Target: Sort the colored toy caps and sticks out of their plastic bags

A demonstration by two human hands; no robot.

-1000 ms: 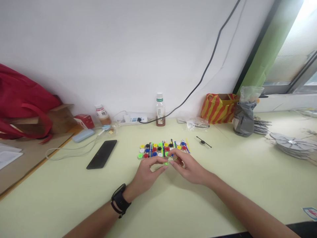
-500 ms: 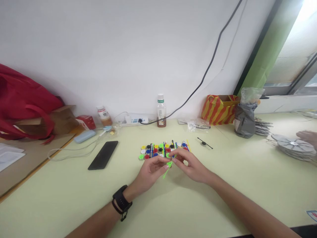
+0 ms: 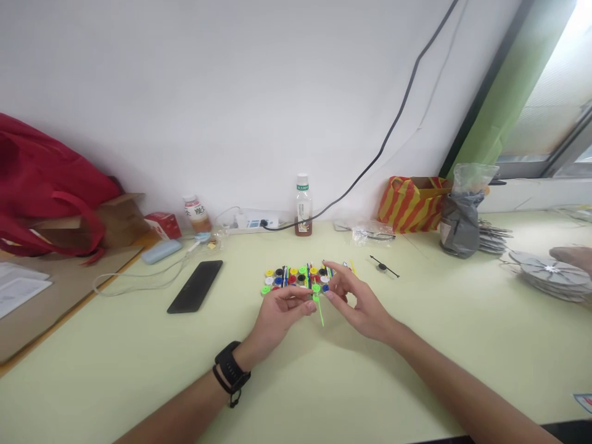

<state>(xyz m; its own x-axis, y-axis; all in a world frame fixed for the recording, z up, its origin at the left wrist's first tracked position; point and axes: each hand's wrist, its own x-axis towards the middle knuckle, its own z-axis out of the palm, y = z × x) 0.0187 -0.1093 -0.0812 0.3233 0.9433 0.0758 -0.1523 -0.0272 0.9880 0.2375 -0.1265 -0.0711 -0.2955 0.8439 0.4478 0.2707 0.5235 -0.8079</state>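
My left hand pinches a bright green plastic stick between thumb and fingertips. The stick slants down toward me, and part of it is hidden by the fingers. Just right of it my right hand has thumb and forefinger apart, with nothing seen between them. Behind both hands lie rows of small round plastic discs in yellow, black, white, blue, red and green, with bundles of coloured sticks among them. My right hand partly covers their right end. Off to the right lies a black stick with a round disc at its middle.
A black phone lies left of the discs. A drink bottle stands by the wall, near a power strip and cable. At right are a striped bag, a grey bag, stacked grey discs and another person's hand.
My right hand has come away from the green stick, its fingers spreading. The stick has swung in my left hand, its lower end now pointing slightly right. The view has shifted slightly.
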